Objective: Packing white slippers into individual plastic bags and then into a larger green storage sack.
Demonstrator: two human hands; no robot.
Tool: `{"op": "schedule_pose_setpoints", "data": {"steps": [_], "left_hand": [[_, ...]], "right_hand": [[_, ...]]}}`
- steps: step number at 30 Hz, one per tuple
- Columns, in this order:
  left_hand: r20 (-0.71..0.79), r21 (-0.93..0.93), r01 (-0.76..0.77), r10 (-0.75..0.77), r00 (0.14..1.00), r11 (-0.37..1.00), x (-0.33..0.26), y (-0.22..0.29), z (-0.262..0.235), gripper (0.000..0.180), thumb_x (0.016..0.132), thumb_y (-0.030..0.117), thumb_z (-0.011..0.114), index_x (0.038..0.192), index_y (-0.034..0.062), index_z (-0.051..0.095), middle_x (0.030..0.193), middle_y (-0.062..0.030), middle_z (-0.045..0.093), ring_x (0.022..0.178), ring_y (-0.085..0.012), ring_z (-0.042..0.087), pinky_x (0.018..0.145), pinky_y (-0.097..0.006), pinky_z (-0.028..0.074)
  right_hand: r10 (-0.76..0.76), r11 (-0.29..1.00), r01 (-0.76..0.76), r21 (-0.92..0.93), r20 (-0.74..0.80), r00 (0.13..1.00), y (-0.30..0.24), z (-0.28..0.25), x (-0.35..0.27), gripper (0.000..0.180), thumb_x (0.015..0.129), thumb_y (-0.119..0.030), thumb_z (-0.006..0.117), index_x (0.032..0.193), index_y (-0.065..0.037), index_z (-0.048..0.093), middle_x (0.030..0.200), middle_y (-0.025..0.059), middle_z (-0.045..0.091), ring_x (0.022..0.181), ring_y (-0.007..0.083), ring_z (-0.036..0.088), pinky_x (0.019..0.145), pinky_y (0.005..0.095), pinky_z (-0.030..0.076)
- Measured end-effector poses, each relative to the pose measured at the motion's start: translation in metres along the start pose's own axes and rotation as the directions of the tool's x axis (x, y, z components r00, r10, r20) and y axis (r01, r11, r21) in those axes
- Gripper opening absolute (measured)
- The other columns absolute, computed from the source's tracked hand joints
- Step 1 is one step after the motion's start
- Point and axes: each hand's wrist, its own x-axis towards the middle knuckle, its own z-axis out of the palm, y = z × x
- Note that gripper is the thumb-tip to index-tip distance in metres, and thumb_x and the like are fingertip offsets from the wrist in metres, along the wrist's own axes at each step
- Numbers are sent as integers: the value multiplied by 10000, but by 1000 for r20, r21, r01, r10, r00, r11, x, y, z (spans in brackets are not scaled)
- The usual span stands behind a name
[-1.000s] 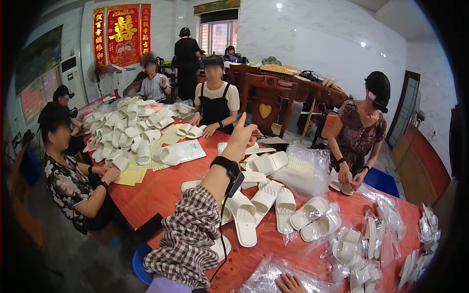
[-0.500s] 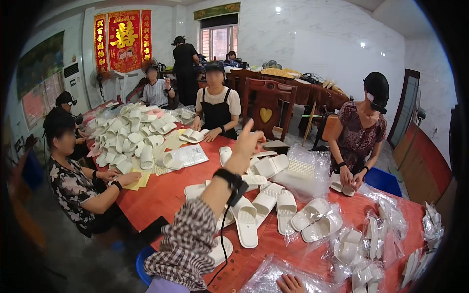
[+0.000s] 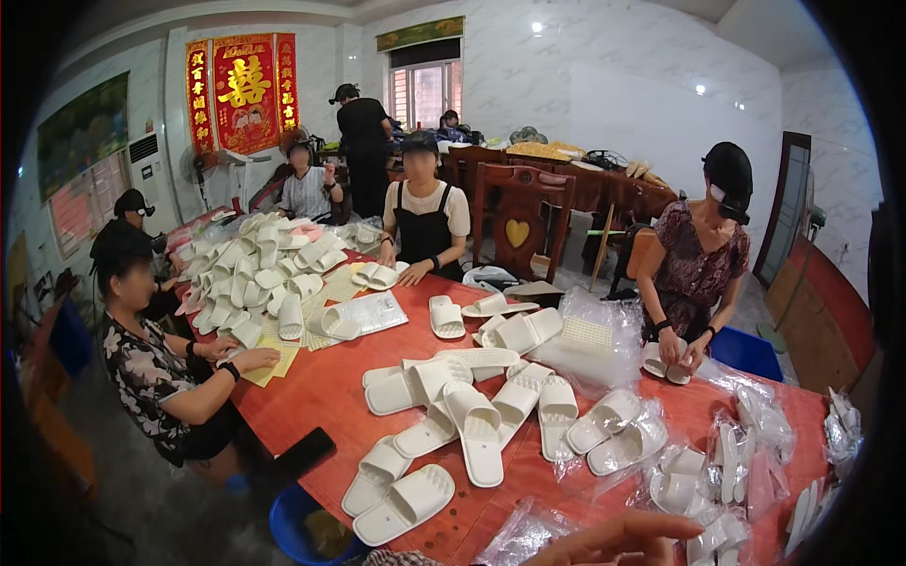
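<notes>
My left hand [image 3: 618, 541] is low at the bottom edge, its fingers stretched toward the right and apart, holding nothing that shows. A bit of its checked sleeve [image 3: 401, 558] appears farther left. Beside the hand lies a clear plastic bag [image 3: 522, 534], partly covered by it. My right hand is out of sight. Closest on the left is a pair of white slippers, one slipper [image 3: 406, 505] leaning over its mate [image 3: 377, 474]. More loose white slippers [image 3: 472, 429] overlap in the middle of the red table [image 3: 311, 401]. A pair [image 3: 628, 443] lies partly in clear plastic.
Bagged slippers [image 3: 717, 472] crowd the right side. A large slipper pile [image 3: 255, 264] covers the far left. A stack of clear bags [image 3: 590, 340] lies near a co-worker [image 3: 698, 259] handling slippers. Other people sit round the table. A blue bucket [image 3: 311, 524] stands below the left edge.
My left arm, raised and pointing over the table before, has dropped to the bottom edge, uncovering the slippers behind it. My right hand, earlier on the clear bag, has gone from view.
</notes>
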Motion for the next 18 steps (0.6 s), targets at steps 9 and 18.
{"op": "schedule_pose_setpoints", "data": {"steps": [9,18], "left_hand": [[81,-293,-247,281,956,924,21,-34,23,796,948,597,368,1468,19,196,1202,-224,475,930,-266,603,702,-364,592],[168,-382,-257,339,926,888,13,-49,17,835,926,659,316,1492,71,137,1315,-272,392,963,-292,592,693,-347,591]], "right_hand": [[-38,999,39,13,-64,997,-4,8,-5,655,865,-444,518,1365,-25,454,1503,218,298,1430,373,181,1175,501,101],[-75,997,78,17,-118,990,-5,6,1,656,864,-442,523,1371,-31,450,1501,213,304,1431,370,179,1176,499,97]]}}
